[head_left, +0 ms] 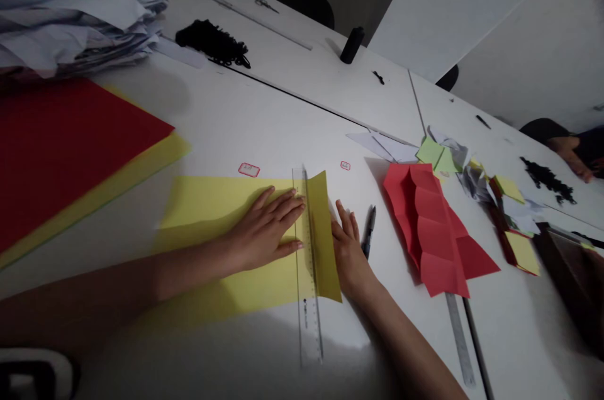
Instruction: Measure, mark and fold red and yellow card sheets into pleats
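A sheet of yellow paper (198, 208) lies on the white table, its right-hand strip (324, 243) bent upward along a clear plastic ruler (309, 324). My left hand (264, 233) rests flat on the sheet with fingers apart, the fingertips pressing on the ruler. On the far side of the raised strip, my right hand (353, 258) is against its outer face. Some of its fingers stretch upward, while the thumb side is partly hidden by the strip. Close to that hand lies a black pen (369, 232).
To the right stands a folded red paper piece (436, 230) over a metal ruler (460, 337). Red and yellow sheets (70, 148) are stacked at left, below a paper pile (85, 16). Black cords (212, 43) lie behind. Another person's hand (578, 161) is at far right.
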A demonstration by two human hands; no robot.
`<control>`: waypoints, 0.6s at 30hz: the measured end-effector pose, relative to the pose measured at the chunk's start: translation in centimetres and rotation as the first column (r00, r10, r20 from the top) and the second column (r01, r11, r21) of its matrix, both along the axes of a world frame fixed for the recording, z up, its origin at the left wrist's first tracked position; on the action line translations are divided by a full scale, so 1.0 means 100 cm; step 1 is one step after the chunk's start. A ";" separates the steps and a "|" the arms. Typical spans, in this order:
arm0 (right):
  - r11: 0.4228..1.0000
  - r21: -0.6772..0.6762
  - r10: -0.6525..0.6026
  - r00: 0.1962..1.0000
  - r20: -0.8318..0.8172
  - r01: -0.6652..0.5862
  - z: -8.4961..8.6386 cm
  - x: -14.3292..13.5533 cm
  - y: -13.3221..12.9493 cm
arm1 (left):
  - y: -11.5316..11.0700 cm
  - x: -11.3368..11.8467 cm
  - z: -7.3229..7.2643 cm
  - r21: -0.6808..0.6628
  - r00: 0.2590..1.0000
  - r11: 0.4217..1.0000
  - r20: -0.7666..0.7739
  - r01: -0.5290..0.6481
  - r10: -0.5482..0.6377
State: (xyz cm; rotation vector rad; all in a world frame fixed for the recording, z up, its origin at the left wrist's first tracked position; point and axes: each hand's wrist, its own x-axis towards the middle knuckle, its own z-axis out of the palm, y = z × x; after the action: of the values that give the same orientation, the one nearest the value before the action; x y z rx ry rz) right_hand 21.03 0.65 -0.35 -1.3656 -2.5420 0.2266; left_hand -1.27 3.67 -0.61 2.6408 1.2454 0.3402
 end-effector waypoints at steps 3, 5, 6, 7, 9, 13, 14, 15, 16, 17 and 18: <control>1.000 -0.027 0.000 1.000 -0.021 -0.001 0.002 -0.005 -0.001 | 0.000 0.000 0.000 0.009 1.000 1.000 0.013 0.006 -0.006; 1.000 -0.027 -0.008 0.999 -0.039 0.007 0.003 -0.008 -0.001 | 0.000 0.000 0.000 0.011 1.000 1.000 0.027 0.010 -0.010; 1.000 -0.027 -0.011 0.999 -0.047 0.010 0.004 -0.009 -0.001 | 0.000 0.000 0.000 0.011 0.999 1.000 0.031 0.012 -0.012; 1.000 -0.028 -0.013 0.999 -0.053 0.012 0.004 -0.010 0.000 | 0.000 0.000 -0.001 0.010 0.999 1.000 0.031 0.014 -0.014; 0.999 -0.034 -0.013 0.998 -0.058 0.012 0.005 -0.012 0.000 | 0.000 0.000 0.000 0.014 1.000 1.000 0.022 0.019 -0.019; 0.999 -0.036 -0.019 0.998 -0.055 0.017 0.006 -0.014 0.001 | 0.000 0.001 0.000 0.033 1.000 0.999 0.007 0.019 -0.019; 0.999 -0.037 -0.024 0.998 -0.057 0.022 0.006 -0.014 0.001 | 0.000 0.001 0.001 0.036 1.000 0.999 0.005 0.017 -0.017; 0.999 -0.041 -0.028 0.998 -0.060 0.026 0.007 -0.014 0.000 | 0.000 0.001 0.001 0.038 1.000 0.999 0.001 0.014 -0.015; 0.998 -0.048 -0.030 0.998 -0.063 0.027 0.007 -0.014 -0.001 | 0.000 0.001 0.001 0.038 1.000 0.999 -0.003 0.014 -0.014; 0.998 -0.055 -0.032 0.997 -0.068 0.029 0.007 -0.014 -0.003 | 0.000 0.001 0.001 0.038 1.000 0.999 -0.008 0.014 -0.013; 0.998 -0.059 -0.033 0.997 -0.075 0.028 0.007 -0.013 -0.006 | 0.000 0.001 0.002 0.036 1.000 0.999 -0.012 0.013 -0.013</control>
State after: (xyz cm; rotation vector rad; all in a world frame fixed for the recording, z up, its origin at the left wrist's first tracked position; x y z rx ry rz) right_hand 19.71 0.07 0.31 -1.3887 -2.4690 0.3423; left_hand -1.13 3.70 -0.45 2.6840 1.2362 0.3483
